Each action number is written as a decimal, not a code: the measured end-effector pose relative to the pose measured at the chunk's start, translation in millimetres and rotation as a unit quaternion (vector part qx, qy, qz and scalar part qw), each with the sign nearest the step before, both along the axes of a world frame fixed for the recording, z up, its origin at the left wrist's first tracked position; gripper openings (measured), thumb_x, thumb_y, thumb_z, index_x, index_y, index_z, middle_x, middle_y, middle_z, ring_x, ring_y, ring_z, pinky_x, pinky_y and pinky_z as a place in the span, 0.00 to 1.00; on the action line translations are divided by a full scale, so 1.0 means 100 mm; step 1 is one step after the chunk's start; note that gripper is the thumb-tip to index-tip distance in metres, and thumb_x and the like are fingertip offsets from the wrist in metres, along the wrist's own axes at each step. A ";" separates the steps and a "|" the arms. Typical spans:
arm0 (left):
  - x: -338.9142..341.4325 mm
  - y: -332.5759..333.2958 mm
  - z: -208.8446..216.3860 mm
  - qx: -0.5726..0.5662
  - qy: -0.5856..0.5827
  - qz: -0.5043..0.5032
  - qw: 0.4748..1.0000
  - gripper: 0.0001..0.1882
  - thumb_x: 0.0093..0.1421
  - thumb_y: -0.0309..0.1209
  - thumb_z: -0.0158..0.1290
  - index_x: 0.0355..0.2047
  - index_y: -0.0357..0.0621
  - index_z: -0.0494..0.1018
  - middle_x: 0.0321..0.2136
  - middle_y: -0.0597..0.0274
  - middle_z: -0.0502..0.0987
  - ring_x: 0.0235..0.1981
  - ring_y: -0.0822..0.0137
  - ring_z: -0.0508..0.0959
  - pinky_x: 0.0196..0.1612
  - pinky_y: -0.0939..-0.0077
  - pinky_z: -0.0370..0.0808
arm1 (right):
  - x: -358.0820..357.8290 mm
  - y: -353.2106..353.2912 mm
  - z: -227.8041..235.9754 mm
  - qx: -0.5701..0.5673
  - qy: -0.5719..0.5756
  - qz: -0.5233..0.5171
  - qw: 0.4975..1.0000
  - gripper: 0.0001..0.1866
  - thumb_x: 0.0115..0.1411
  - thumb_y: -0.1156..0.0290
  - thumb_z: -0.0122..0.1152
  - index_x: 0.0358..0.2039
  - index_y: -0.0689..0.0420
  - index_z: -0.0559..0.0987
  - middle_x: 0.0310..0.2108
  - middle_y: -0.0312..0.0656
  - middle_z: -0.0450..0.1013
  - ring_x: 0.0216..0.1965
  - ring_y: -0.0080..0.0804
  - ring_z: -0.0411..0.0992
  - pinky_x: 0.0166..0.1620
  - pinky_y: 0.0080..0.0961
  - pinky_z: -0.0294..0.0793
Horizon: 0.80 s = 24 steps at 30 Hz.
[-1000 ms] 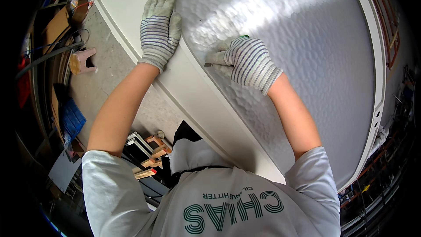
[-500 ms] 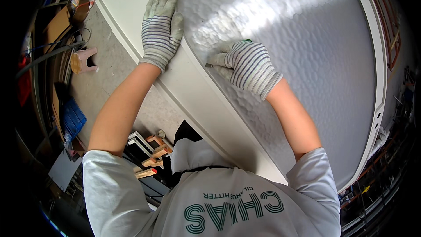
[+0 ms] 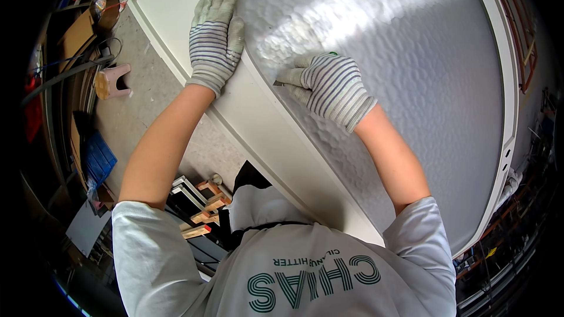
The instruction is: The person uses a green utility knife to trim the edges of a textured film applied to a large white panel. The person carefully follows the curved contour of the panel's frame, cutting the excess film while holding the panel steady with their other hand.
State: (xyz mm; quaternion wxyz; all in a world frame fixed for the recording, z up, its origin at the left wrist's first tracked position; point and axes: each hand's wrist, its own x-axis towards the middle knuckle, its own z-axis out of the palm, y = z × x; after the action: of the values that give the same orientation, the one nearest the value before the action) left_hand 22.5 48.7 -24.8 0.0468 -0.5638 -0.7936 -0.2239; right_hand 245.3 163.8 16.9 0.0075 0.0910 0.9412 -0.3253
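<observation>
A wide white frame [image 3: 272, 118] surrounds a grey, rippled, translucent panel [image 3: 411, 100], much like textured glass. My left hand [image 3: 214, 41], in a striped work glove with a pale grey palm coating, lies flat on the frame, fingers stretched toward the far side. Over the panel close to the frame's inner edge, my right hand [image 3: 333, 87] is closed in a matching glove. From its fingertips pokes a small thin metal blade [image 3: 278, 83], its tip at the seam between panel and frame. The rest of that tool is hidden in the hand.
On the concrete floor at the left stands a small pink stool [image 3: 111, 81]. A blue plastic piece [image 3: 98, 157] and stacked boards lie beyond it. Wooden offcuts [image 3: 205, 214] are near my body. Orange-red racking [image 3: 523, 41] stands past the frame's right edge.
My right hand and the blade tip have shifted very slightly left and away from me along the frame's edge. My left hand has stayed put.
</observation>
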 end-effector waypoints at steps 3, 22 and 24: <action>0.01 -0.01 0.01 -0.003 0.003 0.005 1.000 0.28 0.68 0.44 0.38 0.63 0.43 0.64 0.60 0.41 0.67 0.64 0.43 0.62 0.69 0.53 0.53 | 0.01 0.02 0.04 -0.031 -0.008 0.032 0.999 0.13 0.58 0.61 0.57 0.42 0.43 0.84 0.42 0.34 0.78 0.42 0.37 0.77 0.46 0.35 0.76; 0.01 0.00 0.01 -0.001 -0.004 0.008 1.000 0.29 0.67 0.46 0.38 0.62 0.43 0.65 0.60 0.40 0.67 0.64 0.43 0.63 0.68 0.53 0.54 | 0.03 -0.04 0.06 -0.035 -0.010 -0.017 0.999 0.13 0.58 0.63 0.57 0.42 0.46 0.84 0.42 0.34 0.78 0.43 0.39 0.76 0.48 0.37 0.75; 0.01 -0.02 -0.01 0.003 -0.001 0.008 1.000 0.28 0.67 0.46 0.38 0.62 0.44 0.64 0.60 0.40 0.67 0.64 0.43 0.63 0.68 0.53 0.54 | 0.03 -0.02 0.11 -0.043 -0.023 0.005 0.999 0.13 0.59 0.63 0.57 0.42 0.47 0.84 0.42 0.35 0.78 0.43 0.39 0.76 0.47 0.37 0.75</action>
State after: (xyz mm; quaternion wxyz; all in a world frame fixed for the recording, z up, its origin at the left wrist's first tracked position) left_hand 23.3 46.5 -25.4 0.0494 -0.5575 -0.7972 -0.2262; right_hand 248.8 162.1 28.3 0.0350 0.0938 0.9265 -0.3628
